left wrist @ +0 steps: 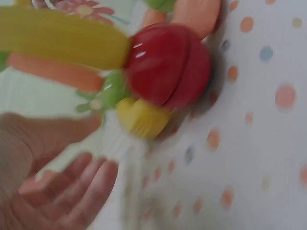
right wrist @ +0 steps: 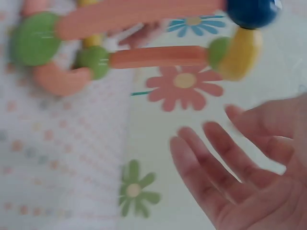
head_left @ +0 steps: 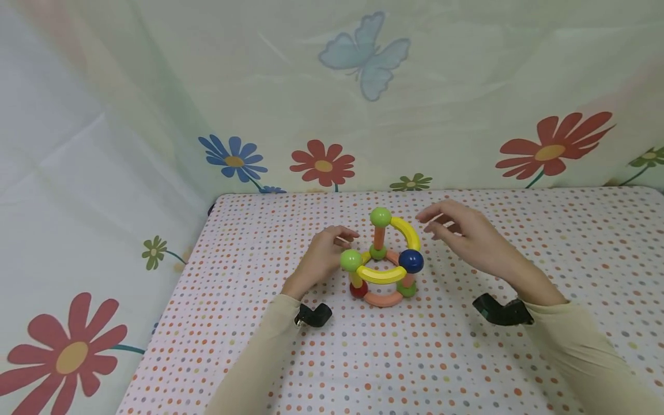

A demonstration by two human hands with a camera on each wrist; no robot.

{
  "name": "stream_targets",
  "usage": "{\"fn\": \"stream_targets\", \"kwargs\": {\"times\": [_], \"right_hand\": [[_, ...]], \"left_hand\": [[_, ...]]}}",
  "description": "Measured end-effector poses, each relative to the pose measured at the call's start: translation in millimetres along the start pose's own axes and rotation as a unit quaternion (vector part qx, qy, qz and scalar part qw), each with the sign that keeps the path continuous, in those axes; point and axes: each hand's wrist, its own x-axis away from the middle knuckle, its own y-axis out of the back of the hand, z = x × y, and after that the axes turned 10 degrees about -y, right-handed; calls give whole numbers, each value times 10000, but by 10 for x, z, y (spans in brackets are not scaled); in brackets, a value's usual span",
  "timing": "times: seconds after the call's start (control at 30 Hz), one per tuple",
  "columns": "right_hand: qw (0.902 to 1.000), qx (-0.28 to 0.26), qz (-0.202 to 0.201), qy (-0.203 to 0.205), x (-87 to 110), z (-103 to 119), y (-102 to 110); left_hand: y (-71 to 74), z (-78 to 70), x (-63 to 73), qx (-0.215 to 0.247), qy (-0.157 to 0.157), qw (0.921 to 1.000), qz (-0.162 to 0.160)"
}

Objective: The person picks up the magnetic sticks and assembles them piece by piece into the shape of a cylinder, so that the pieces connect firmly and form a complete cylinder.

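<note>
Between the two hands stands a small frame built of balls and rods. Its upper ring has a blue ball (head_left: 411, 261), two light green balls and yellow curved rods (head_left: 381, 275); the lower ring has a red ball (left wrist: 168, 65), green balls and orange curved rods (head_left: 383, 299). Upright rods join the rings. The left hand (head_left: 325, 253) is just left of the frame, its fingers loosely bent with nothing in them. To the right, the right hand (head_left: 463, 236) hovers near the yellow curve, fingers relaxed and apart from it.
A dotted cloth (head_left: 311, 369) covers the table. Behind and to the left hangs a pale curtain (head_left: 456, 69) printed with flowers and a butterfly. Each wrist carries a black camera mount (head_left: 503, 310).
</note>
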Motion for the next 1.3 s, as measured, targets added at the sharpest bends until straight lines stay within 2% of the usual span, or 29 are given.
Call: {"fn": "stream_targets", "kwargs": {"times": [0.1, 0.17, 0.23, 0.27, 0.33, 0.4, 0.57, 0.77, 0.9, 1.07, 1.17, 1.3], "right_hand": [[9999, -77, -69, 138, -116, 117, 63], [9996, -54, 82, 274, -190, 191, 62], [9988, -28, 281, 395, -255, 254, 41], [9985, -27, 370, 413, -280, 280, 28], [9978, -14, 494, 450, -327, 315, -5], [9976, -1, 560, 419, -359, 338, -32], [9972, 69, 567, 473, -416, 359, -82], [9968, 82, 512, 604, -445, 365, -130], [9968, 3, 482, 640, -449, 365, -169], [9963, -80, 478, 706, -446, 366, -221], [9970, -76, 422, 641, -450, 361, -228], [9977, -112, 389, 551, -459, 339, -220]], "left_hand": [[102, -33, 109, -914, 369, 9948, -265], [155, -57, 185, -1617, 777, 9832, -331], [188, -70, 256, -2073, 1289, 9694, -253], [198, -71, 287, -2198, 1520, 9635, -169], [210, -65, 338, -2250, 1849, 9567, 12], [210, -53, 372, -2140, 1978, 9565, 120], [192, -21, 406, -1710, 1752, 9695, -76], [190, 6, 430, -1731, 1486, 9728, -401], [229, -22, 401, -1544, 1213, 9793, -484], [335, -172, 242, -873, 909, 9914, -359], [413, -307, 114, -485, 708, 9960, -257], [495, -489, -35, -333, 328, 9989, -27]]}}
